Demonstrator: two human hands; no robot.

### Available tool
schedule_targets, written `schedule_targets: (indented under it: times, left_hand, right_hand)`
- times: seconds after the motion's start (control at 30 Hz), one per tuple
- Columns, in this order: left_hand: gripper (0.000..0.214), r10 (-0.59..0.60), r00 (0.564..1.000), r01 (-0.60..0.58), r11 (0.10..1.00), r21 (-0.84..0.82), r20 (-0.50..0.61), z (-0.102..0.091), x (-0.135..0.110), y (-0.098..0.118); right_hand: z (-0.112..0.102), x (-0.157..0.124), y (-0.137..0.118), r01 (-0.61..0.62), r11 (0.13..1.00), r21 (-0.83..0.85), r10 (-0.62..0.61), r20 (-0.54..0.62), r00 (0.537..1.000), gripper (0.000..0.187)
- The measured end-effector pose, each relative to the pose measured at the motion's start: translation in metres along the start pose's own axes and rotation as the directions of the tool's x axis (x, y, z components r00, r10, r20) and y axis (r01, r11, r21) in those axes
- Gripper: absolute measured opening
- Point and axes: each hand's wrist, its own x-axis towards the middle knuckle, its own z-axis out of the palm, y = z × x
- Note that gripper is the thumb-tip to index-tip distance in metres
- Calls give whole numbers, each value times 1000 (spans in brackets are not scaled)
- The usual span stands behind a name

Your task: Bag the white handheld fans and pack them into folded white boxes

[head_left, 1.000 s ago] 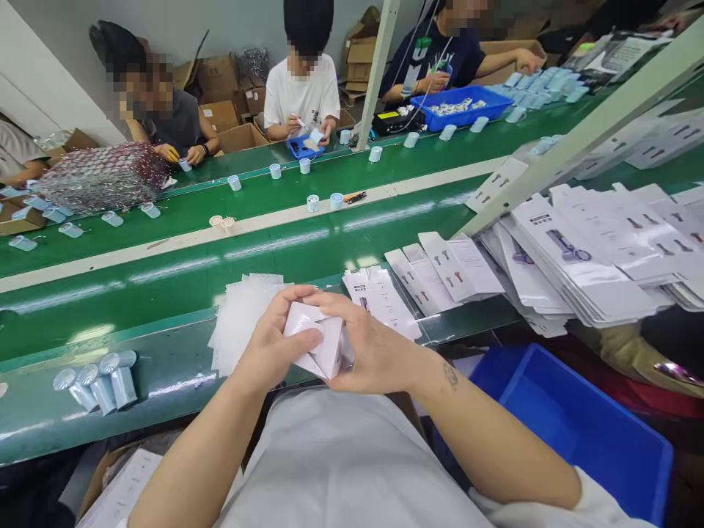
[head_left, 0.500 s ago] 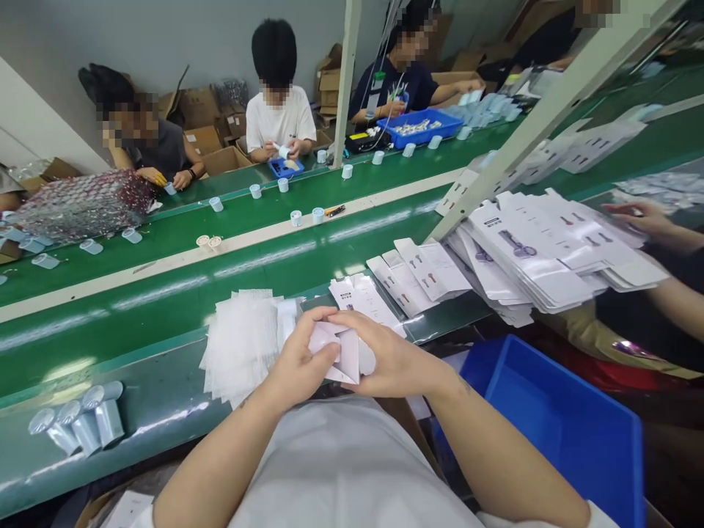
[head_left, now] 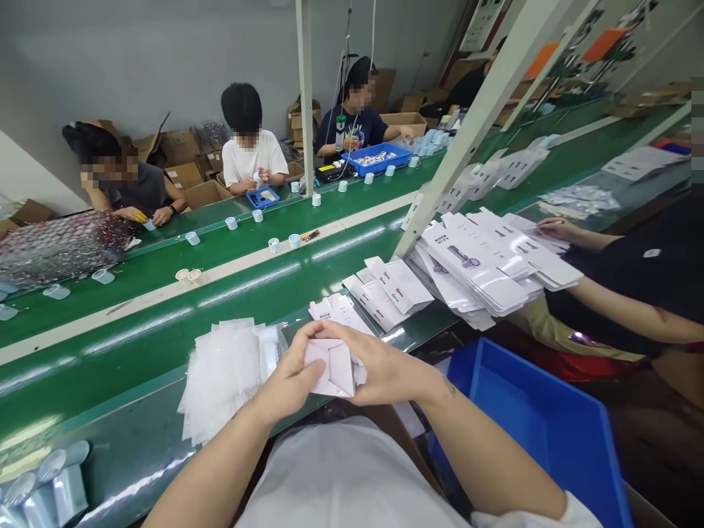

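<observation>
Left hand [head_left: 294,378]: curled round the left side of the white box [head_left: 339,370], thumb pressing on the folded end flaps.
Right hand [head_left: 379,367]: wrapped round the box's right side, fingers reaching over its far edge toward the left hand's fingers.
White box: gripped between both hands at the near edge of the bench [head_left: 137,447], flap end facing the wearer; whether the flaps are fully tucked, I cannot tell.
Translucent sheets [head_left: 223,374]: piled left of the hands, a pale-blue packet [head_left: 269,349] just beside them.
Silvery-blue items [head_left: 69,491]: grouped at the near left.
Flat cartons [head_left: 478,260]: a large stack to the right, smaller piles nearer the hands.
Blue bin [head_left: 542,411]: right of the right forearm, lower than the bench.
Green belt [head_left: 137,308]: runs across beyond the bench; three co-workers sit along its far side.
</observation>
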Motion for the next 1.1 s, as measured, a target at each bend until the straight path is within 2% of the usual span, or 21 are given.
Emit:
schedule_targets:
  times: [0.07, 0.1, 0.17, 0.23, 0.27, 0.3, 0.33, 0.37, 0.4, 0.43, 0.47, 0.53, 0.57, 0.6, 0.67, 0.73, 0.8, 0.87, 0.93, 1.03, 1.1]
  left_hand:
    - [62, -18, 1000, 20, 996, -84, 23, 5, 9, 2]
    - [63, -22, 1000, 21, 987, -162, -1, 7, 15, 3]
    - [59, -27, 989, -20, 952, -307, -147, 11, 28, 4]
    - [54, -112, 953, 1, 930, -368, -282, 14, 40, 2]
    - [55, -211, 941, 94, 915, -392, -266, 15, 45, 0]
    - [61, -338, 923, 239, 878, -414, -184, 15, 50, -4]
    - [67, -458, 886, 391, 817, -424, -65, 16, 54, -8]
    - [71, -538, 842, 504, 754, -423, 45, 16, 58, -13]
    - [72, -571, 814, 555, 716, -424, 102, 15, 63, -19]
    - [74, -571, 816, 549, 715, -433, 93, 16, 68, -24]
    - [77, -546, 838, 500, 747, -438, 26, 16, 75, -30]
    - [88, -448, 877, 365, 856, -365, -174, 21, 93, -39]
    - [93, -387, 885, 313, 906, -286, -258, 25, 103, -44]
    - [96, -320, 894, 272, 943, -190, -312, 31, 115, -48]
    - [99, -212, 915, 229, 973, 7, -344, 48, 143, -58]
    - [100, -201, 919, 263, 954, 146, -339, 69, 172, -70]
    - [101, -240, 909, 327, 918, 226, -340, 91, 200, -83]
    - [98, -258, 903, 355, 897, 262, -343, 113, 224, -95]
    - [93, -270, 906, 362, 893, 268, -327, 133, 240, -105]
    - [89, -308, 917, 368, 898, 243, -253, 150, 251, -117]
    - [91, -317, 933, 347, 918, 190, -171, 150, 251, -124]
  right_hand:
    - [-10, 0, 1, -24, 998, 56, 24, 16, 1000, 101]
    - [-14, 0, 2, -38, 997, 71, 38, 11, 999, 101]
    - [-20, -2, 5, -48, 997, 54, 50, -25, 998, 100]
    - [-22, -5, 13, -38, 999, -18, 36, -63, 997, 95]
    - [-20, -8, 19, -13, 997, -74, 8, -73, 997, 93]
    - [-17, -11, 27, 30, 991, -134, -40, -78, 996, 92]
    - [-12, -16, 35, 81, 978, -193, -97, -72, 993, 90]
    - [-8, -21, 45, 132, 961, -244, -150, -57, 987, 88]
    - [-3, -27, 54, 165, 945, -281, -182, -35, 983, 87]
    - [1, -34, 63, 169, 941, -294, -180, -12, 984, 89]
    - [3, -41, 71, 131, 951, -280, -136, 0, 991, 92]
    - [3, -54, 86, -68, 982, -178, 61, -50, 997, 100]
    - [0, -58, 93, -205, 975, -88, 194, -121, 974, 99]
    - [-5, -62, 101, -337, 941, 11, 332, -210, 920, 91]
    - [-21, -66, 121, -521, 845, 125, 522, -408, 749, 63]
    - [-40, -69, 148, -638, 769, 34, 527, -598, 604, 50]
    - [-61, -74, 180, -758, 642, -120, 477, -711, 517, 48]
    - [-79, -82, 212, -860, 482, -169, 544, -712, 445, 49]
    - [-94, -91, 238, -902, 394, -176, 645, -647, 407, 50]
    - [-110, -100, 259, -884, 425, -193, 683, -573, 453, 51]
    - [-117, -104, 260, -871, 454, -189, 694, -538, 479, 50]
